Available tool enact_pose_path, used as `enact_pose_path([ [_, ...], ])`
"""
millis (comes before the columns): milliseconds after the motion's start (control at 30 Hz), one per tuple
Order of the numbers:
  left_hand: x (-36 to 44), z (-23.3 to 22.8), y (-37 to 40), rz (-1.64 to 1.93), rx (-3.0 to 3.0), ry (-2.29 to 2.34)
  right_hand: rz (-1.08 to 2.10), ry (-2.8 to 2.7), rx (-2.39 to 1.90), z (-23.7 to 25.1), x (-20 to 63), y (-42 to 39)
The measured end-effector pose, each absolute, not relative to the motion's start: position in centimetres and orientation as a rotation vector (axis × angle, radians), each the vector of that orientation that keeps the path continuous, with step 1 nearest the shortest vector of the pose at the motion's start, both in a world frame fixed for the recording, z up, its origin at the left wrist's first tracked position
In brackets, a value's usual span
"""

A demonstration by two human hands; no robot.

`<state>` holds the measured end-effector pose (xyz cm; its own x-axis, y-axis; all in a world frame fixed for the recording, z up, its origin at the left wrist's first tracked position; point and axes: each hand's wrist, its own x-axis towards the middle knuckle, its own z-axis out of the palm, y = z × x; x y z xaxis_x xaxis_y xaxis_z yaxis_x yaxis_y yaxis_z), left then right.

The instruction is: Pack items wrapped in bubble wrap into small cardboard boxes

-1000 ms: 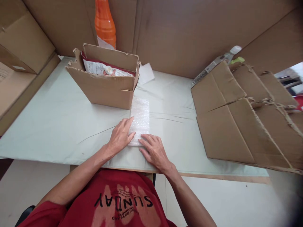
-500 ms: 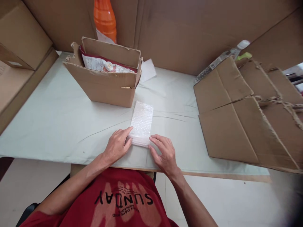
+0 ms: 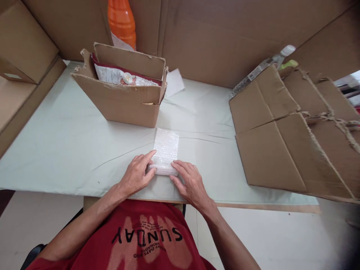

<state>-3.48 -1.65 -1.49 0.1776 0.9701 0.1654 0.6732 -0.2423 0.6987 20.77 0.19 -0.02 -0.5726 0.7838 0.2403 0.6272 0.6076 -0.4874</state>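
Note:
A small sheet of bubble wrap [image 3: 165, 148] lies on the pale green table [image 3: 62, 150] in front of me, its near end rolled up into a thick fold. My left hand [image 3: 137, 174] grips that rolled near end from the left with fingers curled on it. On the right side of the roll my right hand [image 3: 189, 183] presses it with its fingertips. Both hands sit close to the table's front edge.
An open cardboard box [image 3: 120, 99] with printed packets stands just behind the wrap. An orange bottle [image 3: 120, 20] stands behind it. Flattened torn cardboard [image 3: 289, 146] covers the right side. Cardboard boxes [image 3: 22, 75] line the left; cardboard walls rise at the back. A white paper slip [image 3: 174, 82] lies near the box.
The near end of the bubble wrap has been rolled up away from me, so the flat part is shorter. Both hands shifted slightly forward with the roll.

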Motion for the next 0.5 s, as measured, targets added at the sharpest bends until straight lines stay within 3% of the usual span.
enact_pose_path([
  [167, -3.0, -1.7, 0.1, 0.841, 2.075, 1.67, 0.297, -2.497, -1.123, -1.0, 20.1, 0.5],
  [433, -3.5, -0.8, -2.2, 0.874, 1.98, 1.525, 0.7, -2.335, -1.169, -0.6, 20.1, 0.9],
  [500, -3.4, -0.9, -2.0, 0.85, 1.97, 1.586, 0.621, -2.331, -1.195, -0.2, 20.3, 0.3],
])
